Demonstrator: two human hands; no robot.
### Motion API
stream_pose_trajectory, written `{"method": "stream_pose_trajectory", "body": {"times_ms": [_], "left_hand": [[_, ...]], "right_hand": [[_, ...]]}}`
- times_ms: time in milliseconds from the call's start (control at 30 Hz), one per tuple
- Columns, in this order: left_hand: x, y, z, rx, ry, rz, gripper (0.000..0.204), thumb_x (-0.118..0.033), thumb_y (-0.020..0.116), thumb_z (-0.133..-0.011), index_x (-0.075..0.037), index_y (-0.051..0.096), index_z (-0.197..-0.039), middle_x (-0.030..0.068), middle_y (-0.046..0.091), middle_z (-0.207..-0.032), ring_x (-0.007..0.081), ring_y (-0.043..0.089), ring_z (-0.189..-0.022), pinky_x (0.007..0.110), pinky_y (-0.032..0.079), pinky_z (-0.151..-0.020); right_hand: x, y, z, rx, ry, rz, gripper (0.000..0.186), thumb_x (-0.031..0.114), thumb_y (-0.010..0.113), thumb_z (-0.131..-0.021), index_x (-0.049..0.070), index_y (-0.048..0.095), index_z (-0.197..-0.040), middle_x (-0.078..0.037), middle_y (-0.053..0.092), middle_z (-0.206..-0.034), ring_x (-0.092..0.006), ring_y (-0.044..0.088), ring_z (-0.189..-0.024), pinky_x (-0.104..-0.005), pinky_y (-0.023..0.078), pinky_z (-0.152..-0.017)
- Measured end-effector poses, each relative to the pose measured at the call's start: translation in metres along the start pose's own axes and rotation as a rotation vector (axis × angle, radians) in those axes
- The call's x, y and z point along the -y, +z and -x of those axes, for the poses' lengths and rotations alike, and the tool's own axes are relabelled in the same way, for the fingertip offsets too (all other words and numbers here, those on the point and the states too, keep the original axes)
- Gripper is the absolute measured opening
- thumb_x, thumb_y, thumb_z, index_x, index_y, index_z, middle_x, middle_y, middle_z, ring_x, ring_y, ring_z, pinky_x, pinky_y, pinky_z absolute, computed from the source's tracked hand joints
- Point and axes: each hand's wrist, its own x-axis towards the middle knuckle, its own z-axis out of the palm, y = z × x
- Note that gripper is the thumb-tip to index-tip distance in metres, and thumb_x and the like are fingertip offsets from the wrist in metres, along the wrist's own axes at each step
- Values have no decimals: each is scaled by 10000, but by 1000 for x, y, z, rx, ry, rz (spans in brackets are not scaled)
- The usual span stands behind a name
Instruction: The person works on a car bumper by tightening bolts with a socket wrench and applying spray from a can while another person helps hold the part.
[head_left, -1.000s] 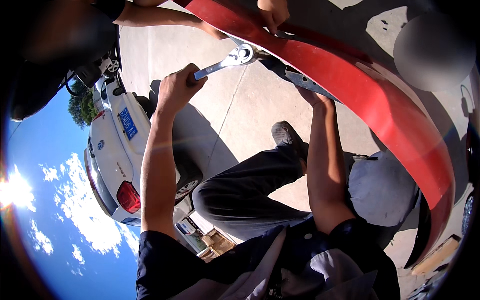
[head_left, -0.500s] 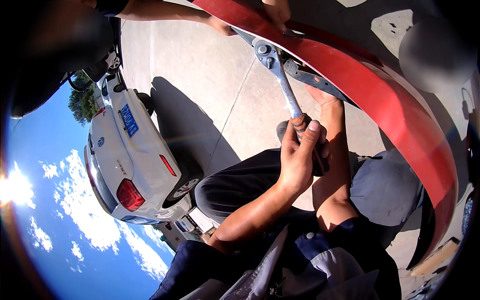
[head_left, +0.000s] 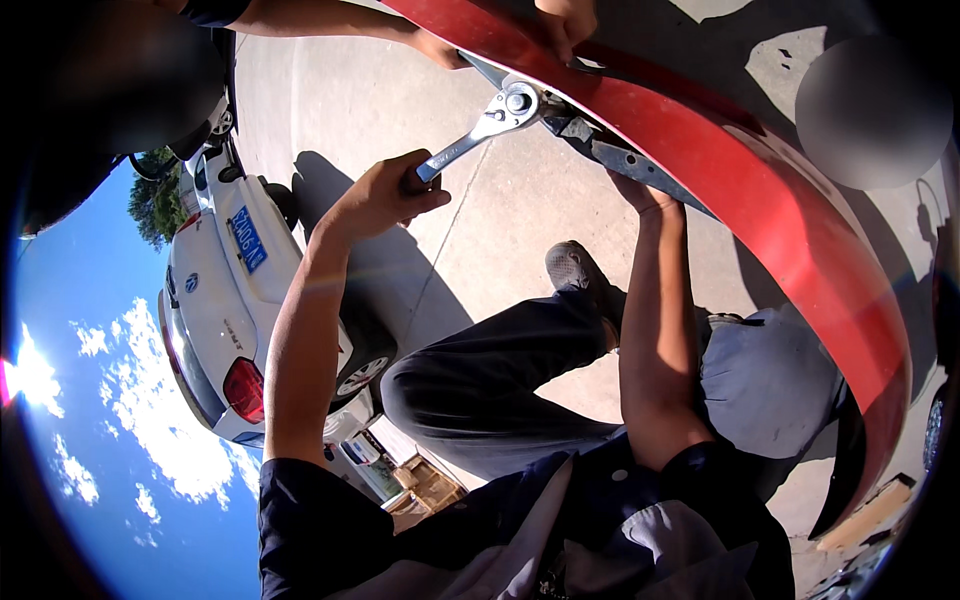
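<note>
Now the left grip (head_left: 385, 200) clamps the ratchet wrench (head_left: 488, 125), its head up and right: best swing smoothly, head square. The right grip (head_left: 645, 197), closed or not I can't tell, sits below the dark bracket (head_left: 640, 166), red panel (head_left: 740, 195) rightward.

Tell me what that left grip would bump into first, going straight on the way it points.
Past the ratchet wrench it holds, the left grip would probably meet the red panel first, though the picture leaves depth along that line unclear.
</note>
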Motion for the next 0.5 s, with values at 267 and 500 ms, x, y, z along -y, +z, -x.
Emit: {"method": "stream_pose_trajectory", "body": {"times_ms": [267, 500], "left_hand": [[-147, 211, 40, -239, -38, 1516, 229, -298, 576, -1031, -120, 433, -1007, 46, 519, -845, 136, 542, -650, 320, 508, -574], [-72, 178, 44, 33, 81, 1203, 220, -269, 538, -1046, -85, 432, -985, 54, 507, -787, 129, 538, -571, 297, 505, -534]], "right_hand": [[7, -29, -15, 174, 42, 112, 393, 277, 626, -936, 51, 630, -1257, -100, 657, -1271, -201, 587, -1199, -338, 479, -1029], [13, -44, -16, 93, -83, 159, 349, 238, 668, -912, 52, 664, -1207, -88, 690, -1211, -218, 618, -1162, -383, 433, -1079]]}}
